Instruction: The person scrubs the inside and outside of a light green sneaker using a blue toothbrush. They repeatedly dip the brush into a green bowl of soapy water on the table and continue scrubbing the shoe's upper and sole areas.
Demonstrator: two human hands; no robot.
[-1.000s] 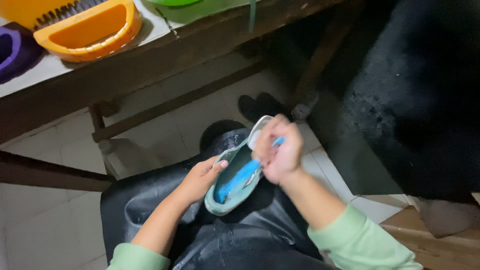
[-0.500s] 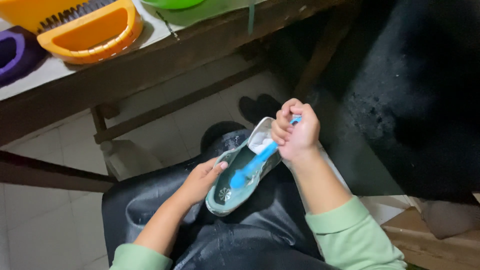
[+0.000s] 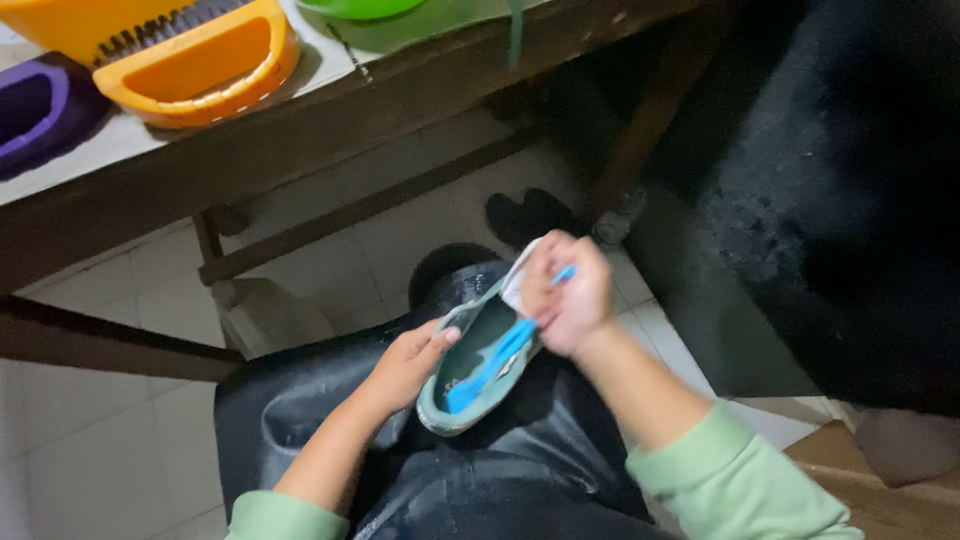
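A pale teal shoe (image 3: 470, 400) lies on my lap, over a black shiny apron, its dark inside turned up. My left hand (image 3: 408, 362) grips the shoe's left edge and steadies it. My right hand (image 3: 567, 296) is closed around the handle of a blue brush (image 3: 487, 368), whose head reaches down inside the shoe. A bit of white cloth or lining (image 3: 517, 278) shows at the shoe's far end, under my right hand. Both my sleeves are light green.
A wooden table (image 3: 300, 130) runs across the top, with an orange basin (image 3: 190, 60), a purple container (image 3: 35, 105) and a green one (image 3: 360, 8) on it. Below is a pale tiled floor (image 3: 330, 250). A big black mass (image 3: 840, 200) fills the right side.
My right hand has moved the blue brush down and back along the inside of the shoe. My left hand keeps its hold on the shoe's edge.
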